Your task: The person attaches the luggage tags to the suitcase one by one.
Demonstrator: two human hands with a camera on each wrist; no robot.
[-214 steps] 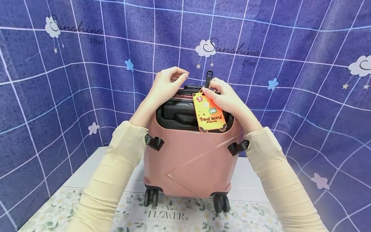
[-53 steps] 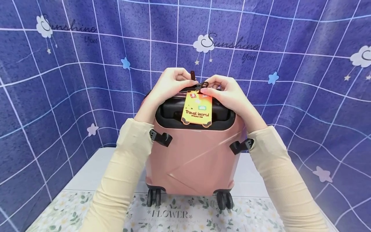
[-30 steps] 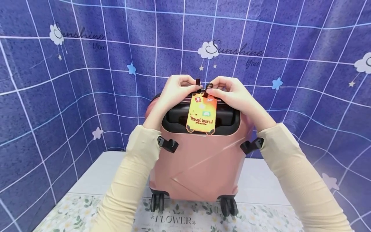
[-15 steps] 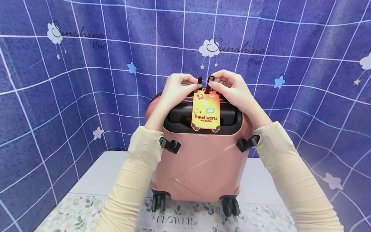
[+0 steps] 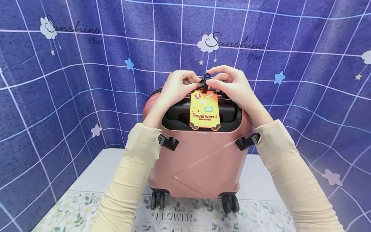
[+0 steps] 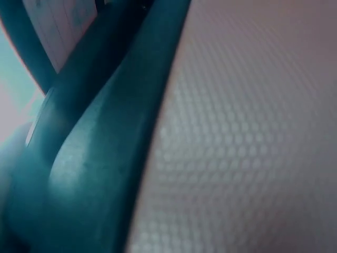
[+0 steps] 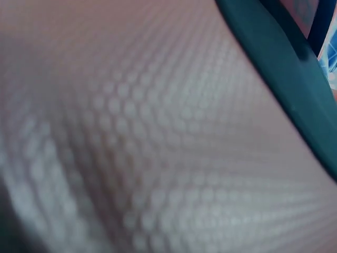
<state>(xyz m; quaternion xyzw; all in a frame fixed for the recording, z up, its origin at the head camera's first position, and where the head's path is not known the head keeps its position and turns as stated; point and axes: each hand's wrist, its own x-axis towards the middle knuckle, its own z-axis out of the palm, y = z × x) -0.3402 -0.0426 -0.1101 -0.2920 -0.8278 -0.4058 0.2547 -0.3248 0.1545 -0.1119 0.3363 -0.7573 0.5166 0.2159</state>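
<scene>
In the head view a yellow-orange luggage tag (image 5: 204,108) printed "Travel World" hangs from a black strap (image 5: 205,85) at the top of a pink suitcase (image 5: 200,161). My right hand (image 5: 232,84) pinches the strap just below its buckle, which points up; the index finger arches above it. My left hand (image 5: 177,87) pinches a dark bit of the strap between thumb and fingers, close behind the buckle. The suitcase's top handle lies behind the tag and is mostly hidden. Both wrist views show only the textured pink shell (image 6: 226,137) and black trim (image 7: 279,79), blurred.
The suitcase stands upright on black wheels (image 5: 230,202), over a floral cloth (image 5: 78,209) marked "FLOWER" and a white surface (image 5: 95,167). A blue gridded curtain (image 5: 95,80) surrounds it at the back and sides. Wrist mounts (image 5: 169,142) are close to the shell.
Seven seconds ago the left hand was apart from the tag; it has since taken the strap's free end. That end stood upright until half a second ago and is now lowered behind the buckle.
</scene>
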